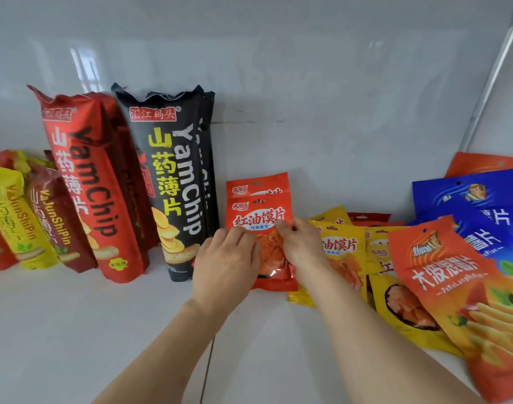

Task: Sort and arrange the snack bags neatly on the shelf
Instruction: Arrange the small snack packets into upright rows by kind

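While you are standing the small orange-red foil snack pouch [259, 228] upright on the white shelf [74, 330], both your hands are steadying it so it is not tipping forward. Your left hand [224, 266] is resting against the pouch's lower left side, fingers [243, 239] curled loosely together over its edge; whether they are truly gripping it you cannot tell from this angle. Your right hand [300, 243] is pinching the pouch's right edge near its middle between thumb and fingertips. A second matching orange-red pouch [256, 185] is standing just behind, so you seem to be building a row beside the tall black yam chip bag [173, 182] and the tall red yam chip bag [89, 182] on the left. The pouch is sitting between your two hands, touching both. Lying unsorted to the right are yellow flat pouches [342, 249], an orange fries bag [453, 287] and blue bags [471, 199].
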The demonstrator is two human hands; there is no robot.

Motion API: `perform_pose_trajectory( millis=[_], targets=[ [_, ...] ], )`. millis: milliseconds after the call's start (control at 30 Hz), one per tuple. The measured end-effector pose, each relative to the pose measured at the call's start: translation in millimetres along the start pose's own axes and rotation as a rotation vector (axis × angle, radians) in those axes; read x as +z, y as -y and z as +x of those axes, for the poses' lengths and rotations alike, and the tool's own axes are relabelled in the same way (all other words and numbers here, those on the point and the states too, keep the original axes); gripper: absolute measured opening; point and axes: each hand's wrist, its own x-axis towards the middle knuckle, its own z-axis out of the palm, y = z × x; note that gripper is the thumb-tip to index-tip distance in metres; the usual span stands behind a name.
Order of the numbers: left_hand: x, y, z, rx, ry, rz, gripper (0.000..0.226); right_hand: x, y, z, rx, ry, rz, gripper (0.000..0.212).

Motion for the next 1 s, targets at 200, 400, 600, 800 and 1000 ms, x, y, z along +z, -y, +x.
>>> perform_pose_trajectory(
  millis=[200,400,600,800,1000],
  targets=[
    [17.8,16.4,-6.6,0.086,0.115,-0.013,0.026,33.8,-15.2,17.9,0.015,-0.003,-0.109,0.025],
    [28.7,18.3,-10.0,0.051,0.202,-0.078,0.027,44.3,-17.2,25.5,0.068,-0.027,-0.118,0.030],
    [29.5,6.3,-2.4,0.056,0.217,-0.127,0.027,12.3,3.8,21.5,-0.053,-0.031,-0.266,0.040],
    [29.6,-35.0,15.2,-0.062,0.300,-0.293,0.026,-70.8,-10.4,-1.4,-0.176,-0.082,-0.475,0.037],
    [34.4,-97.3,27.0,-0.336,0.599,-0.620,0.046,-134.7,-30.2,-11.2,-0.191,-0.077,-0.609,0.041]
  ],
)
